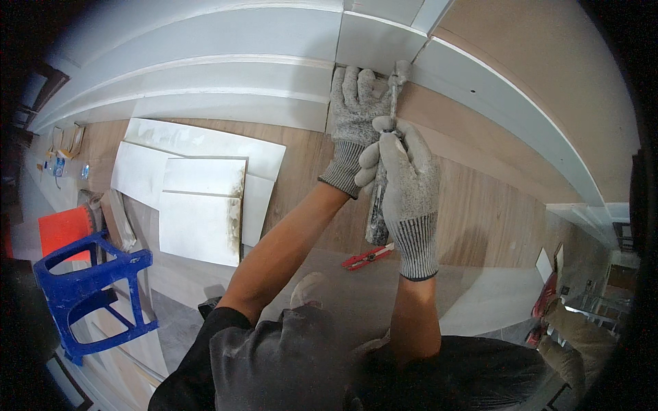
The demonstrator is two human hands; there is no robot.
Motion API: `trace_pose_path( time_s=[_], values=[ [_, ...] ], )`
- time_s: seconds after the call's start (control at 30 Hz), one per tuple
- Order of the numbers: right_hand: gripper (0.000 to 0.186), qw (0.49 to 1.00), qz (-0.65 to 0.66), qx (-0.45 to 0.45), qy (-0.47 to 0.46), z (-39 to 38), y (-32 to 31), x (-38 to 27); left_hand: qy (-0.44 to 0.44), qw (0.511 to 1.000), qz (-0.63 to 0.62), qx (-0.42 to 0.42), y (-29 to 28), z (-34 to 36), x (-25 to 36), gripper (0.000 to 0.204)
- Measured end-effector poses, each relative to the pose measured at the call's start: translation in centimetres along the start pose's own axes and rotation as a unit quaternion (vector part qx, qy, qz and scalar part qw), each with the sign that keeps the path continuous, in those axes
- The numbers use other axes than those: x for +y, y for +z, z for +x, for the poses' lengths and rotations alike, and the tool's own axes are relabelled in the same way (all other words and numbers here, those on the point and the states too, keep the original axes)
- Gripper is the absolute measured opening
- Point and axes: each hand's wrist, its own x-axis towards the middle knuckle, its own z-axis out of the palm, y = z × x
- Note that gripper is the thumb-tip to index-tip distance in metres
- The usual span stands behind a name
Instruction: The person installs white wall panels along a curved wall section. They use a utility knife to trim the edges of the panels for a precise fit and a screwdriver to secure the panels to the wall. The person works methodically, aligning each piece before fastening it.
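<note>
My left hand (360,113), in a grey knit glove, rests against the lower edge of a white wall panel (377,38), its fingers extended. My gloved right hand (404,178) is closed on a long hand tool (377,209) with a dark, speckled handle and a thin metal shaft, which points up toward a joint in the white trim, just right of my left fingers. The tool's tip is hard to make out. Below my right hand, a red utility knife (363,260) lies on the wood-look floor (480,212).
White cut boards (199,226) lie stacked to the left. A blue plastic stool (96,301) stands lower left, near an orange-red flat object (62,233). Small bottles (58,164) sit farther left. Red items (545,294) and khaki material (576,342) are at lower right.
</note>
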Motion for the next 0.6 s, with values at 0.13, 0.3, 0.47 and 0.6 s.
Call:
trace_pose_path(
  time_s=[0.13,0.3,0.47,0.6],
  values=[
    [0.031,1.000,-0.010,-0.002,0.000,0.5,0.2,-0.1,-0.041,0.992,-0.123,0.006,0.8,-0.1,-1.1,0.063],
    [0.033,1.000,-0.015,-0.003,0.002,0.8,0.1,-0.2,0.049,0.988,0.144,0.021,0.5,0.2,-1.4,0.070],
    [0.034,0.998,-0.045,-0.007,-0.032,1.5,-0.1,0.6,0.040,0.994,0.098,-0.005,0.2,-0.1,-1.7,0.075],
    [0.034,0.997,-0.071,0.001,-0.043,2.2,0.0,1.4,0.026,0.994,0.104,-0.006,0.7,-0.1,-2.2,0.077]
  ],
)
